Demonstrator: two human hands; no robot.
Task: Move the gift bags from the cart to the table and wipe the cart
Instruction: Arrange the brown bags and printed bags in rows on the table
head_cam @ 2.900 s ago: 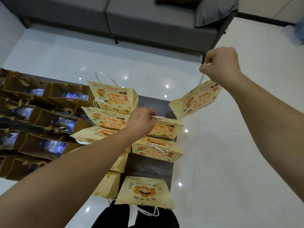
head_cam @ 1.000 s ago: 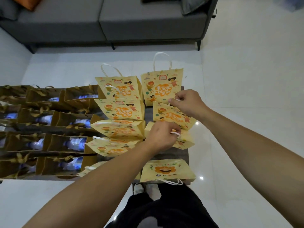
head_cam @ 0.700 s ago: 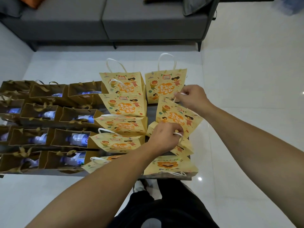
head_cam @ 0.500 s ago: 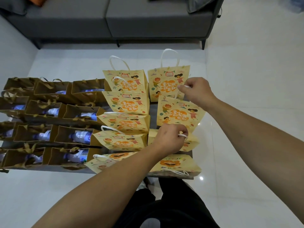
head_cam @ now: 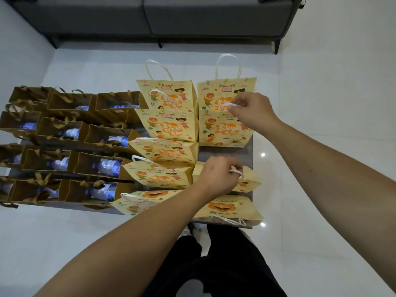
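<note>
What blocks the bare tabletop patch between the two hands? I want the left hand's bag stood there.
Nothing visible: the bare patch lies open between the upright bag and the left hand pinching its bag's handle.

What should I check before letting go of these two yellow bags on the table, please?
1. Right hand pinches the white handle of the second bag in the right column: ok.
2. That bag stands upright behind the back bag: ok.
3. Left hand grips the handle of the tilted bag: ok.
4. Tilted bag upright: not ok, it leans.
5. Bare table between those two bags: ok.
6. Whether the bags hold anything: cannot tell.
</note>
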